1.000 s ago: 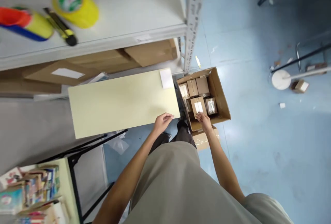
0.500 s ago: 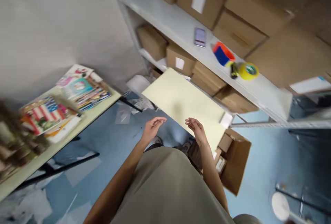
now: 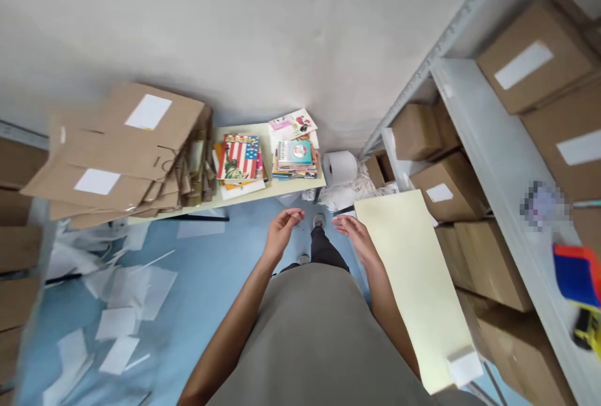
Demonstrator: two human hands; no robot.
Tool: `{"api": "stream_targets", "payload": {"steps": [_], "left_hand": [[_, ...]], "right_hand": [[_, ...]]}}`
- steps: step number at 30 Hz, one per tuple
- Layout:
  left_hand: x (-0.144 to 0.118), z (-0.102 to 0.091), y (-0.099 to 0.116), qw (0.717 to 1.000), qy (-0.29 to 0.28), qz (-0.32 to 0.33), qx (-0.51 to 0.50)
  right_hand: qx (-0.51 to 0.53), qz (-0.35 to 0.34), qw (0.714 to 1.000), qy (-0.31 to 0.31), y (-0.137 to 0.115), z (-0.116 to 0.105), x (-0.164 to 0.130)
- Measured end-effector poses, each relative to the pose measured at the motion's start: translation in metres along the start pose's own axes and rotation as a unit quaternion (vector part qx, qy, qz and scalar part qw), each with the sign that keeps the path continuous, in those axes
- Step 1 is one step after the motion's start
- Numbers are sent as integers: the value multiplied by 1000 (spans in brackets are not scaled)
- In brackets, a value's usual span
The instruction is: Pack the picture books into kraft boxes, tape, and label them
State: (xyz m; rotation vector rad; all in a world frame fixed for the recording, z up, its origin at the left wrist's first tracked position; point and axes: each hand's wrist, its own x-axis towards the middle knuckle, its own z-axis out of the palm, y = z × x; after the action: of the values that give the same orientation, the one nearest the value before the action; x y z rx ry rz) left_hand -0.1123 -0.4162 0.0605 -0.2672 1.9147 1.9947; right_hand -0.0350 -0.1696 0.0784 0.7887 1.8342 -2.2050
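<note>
left hand [image 3: 282,228]: empty, fingers loosely curled apart, held over the blue floor [image 3: 211,281].
right hand [image 3: 353,234]: empty, fingers spread, just beside the near end of the pale yellow board [image 3: 413,281].
ahead: bench [image 3: 267,192] with stacked booklets [image 3: 240,162] and flattened cartons [image 3: 122,149] leaning over its left end.
between: white paper roll [image 3: 340,167] by the bench corner.
right: shelf [image 3: 511,206] with boxes [image 3: 530,68]; tape dispenser [image 3: 576,274] on its edge.
floor: loose white sheets [image 3: 117,324] to the left.

Flattened cardboard boxes [image 3: 117,149] cover the table's [image 3: 244,196] left end; book stacks [image 3: 267,156] sit at its right end, paper sheets [image 3: 117,318] on the floor.
</note>
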Motion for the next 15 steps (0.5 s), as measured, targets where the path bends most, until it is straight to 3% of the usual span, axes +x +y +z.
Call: {"api": "stream_targets", "payload": {"steps": [5, 9, 15], "left_hand": [[56, -21, 18, 997, 74, -26, -16], [112, -32, 37, 990, 137, -30, 27], [183, -29, 41, 979, 172, -52, 94]], "right_hand": [[-51, 16, 997, -60, -31, 23, 95], [-108, 2, 991, -80, -55, 45, 174], [-212, -24, 971, -110, -92, 75, 264]]}}
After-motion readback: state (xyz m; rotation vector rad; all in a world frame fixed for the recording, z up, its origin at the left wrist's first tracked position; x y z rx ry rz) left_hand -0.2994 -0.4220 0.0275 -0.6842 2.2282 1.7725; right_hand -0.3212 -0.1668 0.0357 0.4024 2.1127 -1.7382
